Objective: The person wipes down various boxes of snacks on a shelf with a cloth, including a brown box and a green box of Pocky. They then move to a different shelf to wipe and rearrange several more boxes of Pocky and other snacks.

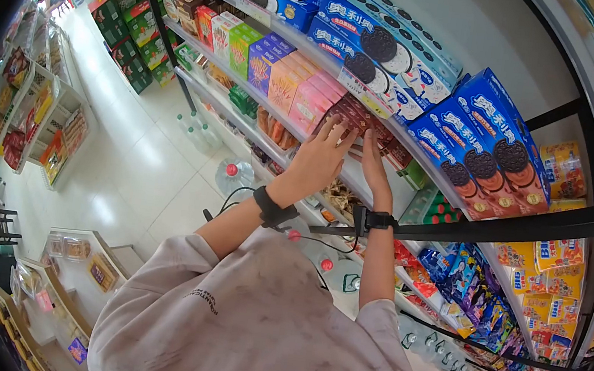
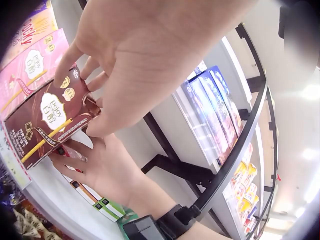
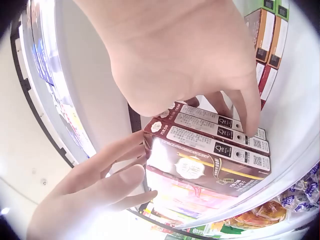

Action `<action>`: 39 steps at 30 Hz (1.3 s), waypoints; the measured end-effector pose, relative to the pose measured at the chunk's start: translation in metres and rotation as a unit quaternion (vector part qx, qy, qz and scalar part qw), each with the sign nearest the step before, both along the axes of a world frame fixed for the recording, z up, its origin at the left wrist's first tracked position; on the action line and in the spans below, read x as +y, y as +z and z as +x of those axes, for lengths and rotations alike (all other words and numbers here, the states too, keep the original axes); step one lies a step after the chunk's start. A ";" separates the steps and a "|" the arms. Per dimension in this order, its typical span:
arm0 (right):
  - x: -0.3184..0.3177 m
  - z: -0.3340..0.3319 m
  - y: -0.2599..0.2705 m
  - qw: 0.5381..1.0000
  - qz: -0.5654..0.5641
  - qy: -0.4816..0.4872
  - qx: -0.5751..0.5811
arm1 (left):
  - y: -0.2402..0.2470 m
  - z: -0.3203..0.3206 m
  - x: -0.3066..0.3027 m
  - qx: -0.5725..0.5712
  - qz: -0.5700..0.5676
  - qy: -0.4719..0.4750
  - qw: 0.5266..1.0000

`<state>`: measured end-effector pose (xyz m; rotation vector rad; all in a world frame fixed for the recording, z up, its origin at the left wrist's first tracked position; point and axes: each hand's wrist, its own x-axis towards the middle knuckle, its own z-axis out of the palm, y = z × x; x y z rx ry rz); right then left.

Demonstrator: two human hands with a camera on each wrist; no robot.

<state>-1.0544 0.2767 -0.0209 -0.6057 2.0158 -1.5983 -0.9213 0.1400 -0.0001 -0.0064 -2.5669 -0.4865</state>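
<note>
Brown Pejoy boxes (image 1: 354,113) stand together on a shelf. My left hand (image 1: 314,164) rests its spread fingers at the front and upper edge of the brown box (image 2: 52,116) in the left wrist view. Close beside it, my right hand (image 1: 378,175) lies along the boxes' side with fairly straight fingers. From the right wrist view, several brown boxes (image 3: 200,159) stand side by side, my right hand (image 3: 192,60) over their side and my left hand (image 3: 95,185) at a front corner. Some of the right hand's fingers are hidden behind the boxes.
Pink boxes (image 1: 313,98) adjoin the brown ones, with purple and green boxes farther left. Blue Oreo boxes (image 1: 476,144) fill the shelf above. A black shelf bar (image 1: 484,229) runs at the right. Bagged snacks (image 1: 340,198) lie on a lower shelf.
</note>
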 end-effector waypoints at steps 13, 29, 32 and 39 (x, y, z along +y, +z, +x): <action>-0.005 -0.003 -0.010 0.999 -0.016 -0.019 -0.027 | 0.003 0.002 0.002 -0.003 0.012 -0.002 1.000; -0.034 -0.018 0.017 0.978 -0.046 -0.090 0.183 | 0.002 0.000 0.007 0.000 0.048 0.008 0.999; -0.037 -0.027 0.014 0.983 -0.039 -0.057 0.171 | 0.002 0.002 0.005 0.004 0.051 0.011 0.999; -0.033 -0.030 0.008 0.990 -0.080 -0.072 0.089 | -0.001 0.000 -0.001 0.026 0.087 -0.008 0.996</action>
